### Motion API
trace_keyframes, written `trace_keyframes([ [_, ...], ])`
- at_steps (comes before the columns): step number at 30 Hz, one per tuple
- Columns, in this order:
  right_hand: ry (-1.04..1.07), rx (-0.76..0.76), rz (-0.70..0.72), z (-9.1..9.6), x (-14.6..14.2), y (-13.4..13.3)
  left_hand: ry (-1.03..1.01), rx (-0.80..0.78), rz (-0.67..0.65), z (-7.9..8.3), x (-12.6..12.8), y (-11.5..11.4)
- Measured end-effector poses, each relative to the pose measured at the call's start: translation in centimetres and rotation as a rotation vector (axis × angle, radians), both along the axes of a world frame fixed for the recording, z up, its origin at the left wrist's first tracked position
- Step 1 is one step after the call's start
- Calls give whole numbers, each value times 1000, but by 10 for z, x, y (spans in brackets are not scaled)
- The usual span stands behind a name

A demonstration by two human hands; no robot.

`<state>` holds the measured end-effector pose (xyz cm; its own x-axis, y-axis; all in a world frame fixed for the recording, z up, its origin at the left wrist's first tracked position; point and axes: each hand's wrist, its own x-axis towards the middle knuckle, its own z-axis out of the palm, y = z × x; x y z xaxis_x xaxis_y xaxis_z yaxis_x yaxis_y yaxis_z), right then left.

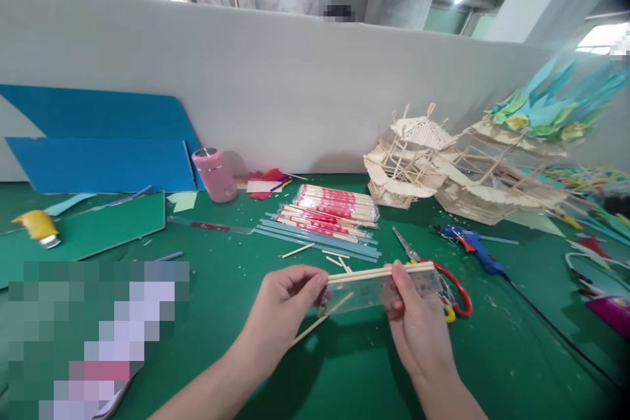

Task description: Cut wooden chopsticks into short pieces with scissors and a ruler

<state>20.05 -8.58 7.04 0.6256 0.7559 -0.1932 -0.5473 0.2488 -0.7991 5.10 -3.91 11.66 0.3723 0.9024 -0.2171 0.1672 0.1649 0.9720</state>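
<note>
My left hand [285, 305] is closed in a pinch on the left ends of thin wooden sticks [364, 272], and one more stick [319, 321] slants down from it. My right hand [416, 321] grips a clear plastic ruler [364, 295] together with the sticks lying along its top edge. Both hands hover just above the green table [344, 374], in front of red-handled scissors [443, 282].
Behind lie packs of chopsticks in red and white wrappers [335, 203], pale blue strips [315, 236], a blue glue gun [470, 246] with its cord, a stick-built pavilion model [443, 170], a pink bottle [215, 174], blue boards [98, 144], a yellow object [37, 226].
</note>
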Motion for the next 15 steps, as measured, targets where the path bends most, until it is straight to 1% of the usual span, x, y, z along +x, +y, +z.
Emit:
trace_keyframes([
  [10, -32, -23, 8, 2, -2, 1, 17, -43, 5, -3, -3, 2],
  [15, -8, -2, 5, 1, -3, 2, 16, -47, 11, -3, -4, 1],
])
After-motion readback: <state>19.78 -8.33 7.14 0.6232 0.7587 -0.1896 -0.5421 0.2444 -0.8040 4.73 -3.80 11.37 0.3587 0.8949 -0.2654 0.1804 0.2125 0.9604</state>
